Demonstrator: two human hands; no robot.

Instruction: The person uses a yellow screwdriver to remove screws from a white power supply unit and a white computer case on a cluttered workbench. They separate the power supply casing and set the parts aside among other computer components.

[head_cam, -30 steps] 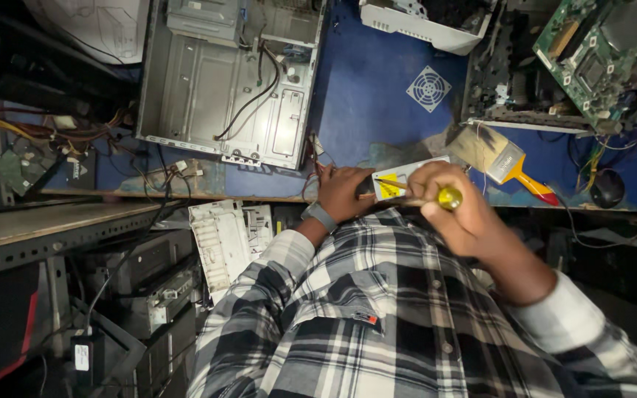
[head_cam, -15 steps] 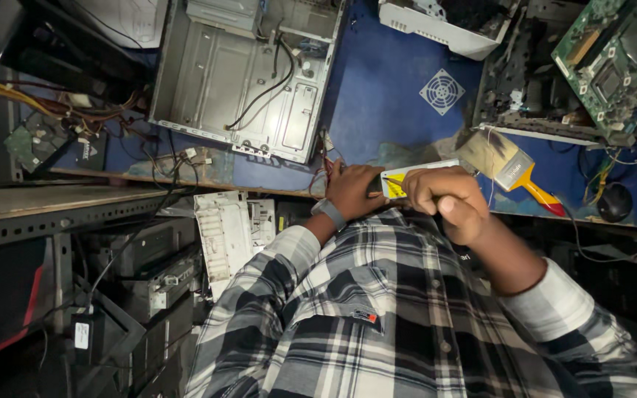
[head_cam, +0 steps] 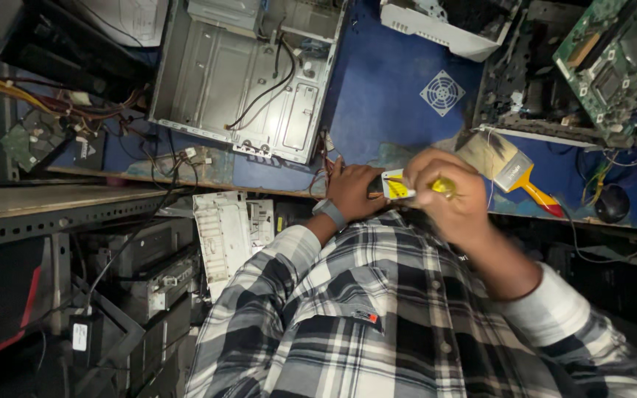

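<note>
Here, left hand [head_cam: 354,190] grips small yellow-and-white labelled part [head_cam: 397,186] steady at counter [head_cam: 399,103] edge; right hand [head_cam: 447,193] clenched on yellow-handled screwdriver [head_cam: 442,186], tip side meeting it. Open grey metal computer case [head_cam: 248,77] beyond left hand; flat paintbrush [head_cam: 506,168] just past right.

The right hand [head_cam: 453,200] closes on a glossy yellow plastic screwdriver handle [head_cam: 442,186]; the left hand [head_cam: 354,190], with a matt grey wristband [head_cam: 329,214], holds a small pack [head_cam: 397,185] of smooth white-and-yellow card or plastic (which, I cannot tell). Just beyond the grip lies a paintbrush [head_cam: 506,166] with dull pale bristles, a shiny metal ferrule and a glossy yellow-red handle. Farther off, the open computer case [head_cam: 248,77] is bare, matt grey sheet metal. Both sleeves are soft woven plaid cloth.
</note>
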